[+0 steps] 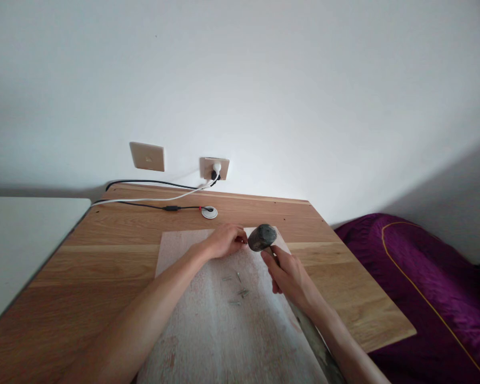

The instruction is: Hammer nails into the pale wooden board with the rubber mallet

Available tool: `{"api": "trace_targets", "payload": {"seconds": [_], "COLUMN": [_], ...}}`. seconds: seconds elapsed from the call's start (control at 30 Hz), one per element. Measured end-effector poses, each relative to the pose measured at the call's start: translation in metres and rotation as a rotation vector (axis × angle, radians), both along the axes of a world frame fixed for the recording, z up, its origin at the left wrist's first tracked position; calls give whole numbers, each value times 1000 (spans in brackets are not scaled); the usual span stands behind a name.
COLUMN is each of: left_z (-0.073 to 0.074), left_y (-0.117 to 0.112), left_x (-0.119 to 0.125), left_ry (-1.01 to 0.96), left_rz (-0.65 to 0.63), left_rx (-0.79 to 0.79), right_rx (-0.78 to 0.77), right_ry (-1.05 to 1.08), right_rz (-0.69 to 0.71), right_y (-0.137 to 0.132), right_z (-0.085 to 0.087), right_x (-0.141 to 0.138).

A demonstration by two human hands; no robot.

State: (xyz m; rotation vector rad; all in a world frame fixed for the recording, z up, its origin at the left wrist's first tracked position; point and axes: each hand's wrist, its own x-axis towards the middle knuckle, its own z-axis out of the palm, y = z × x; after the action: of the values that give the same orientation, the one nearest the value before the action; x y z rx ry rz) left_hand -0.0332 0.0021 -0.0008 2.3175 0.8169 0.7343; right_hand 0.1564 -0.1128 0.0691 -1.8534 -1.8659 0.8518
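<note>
My right hand (285, 269) is wrapped round the handle of a mallet (263, 237) with a dark, thick head. The head hangs just right of my left fingertips, over the far part of a pale wooden board (200, 330). Near the board's far edge, my left hand (227, 240) is closed in a pinch on what looks like a nail, mostly hidden by the fingers. Several loose nails (234, 303) lie on the board between my forearms.
The board rests on a wooden tabletop (116, 266). Behind it, black and white cables run to a wall socket (223, 168) and a round cable grommet (209, 213). A white surface (28, 240) adjoins at left; purple fabric (432, 282) lies at right.
</note>
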Motion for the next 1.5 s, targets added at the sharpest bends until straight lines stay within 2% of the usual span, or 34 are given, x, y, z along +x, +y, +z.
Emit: {"api": "trace_targets", "payload": {"seconds": [0.37,0.77,0.9,1.03,1.1,1.27,1.37,1.5], "left_z": [1,1,8,25,37,61,66,61], "left_y": [2,1,0,-1,-2,-12,-21,-27], "left_x": [-1,-2,-2,-6,-10,-15,-10,-1], "left_ry": [42,47,71,97,119,296,439,516], "left_rz": [68,43,53,40,0,-239,-304,-332], "left_rx": [-46,-75,-116,-172,-155,-151,-157,-186], "right_rx": [5,28,18,30,18,13,28,27], "right_ry": [-28,-44,-56,-49,-53,-34,-17,0], "right_rz": [32,6,11,-31,-35,-64,-75,-78], "right_y": [5,6,1,-14,-22,-30,-30,-30], "right_z": [-1,-4,-5,-9,-14,-30,-33,-32], "right_x": [-4,-4,0,11,18,27,26,26]}}
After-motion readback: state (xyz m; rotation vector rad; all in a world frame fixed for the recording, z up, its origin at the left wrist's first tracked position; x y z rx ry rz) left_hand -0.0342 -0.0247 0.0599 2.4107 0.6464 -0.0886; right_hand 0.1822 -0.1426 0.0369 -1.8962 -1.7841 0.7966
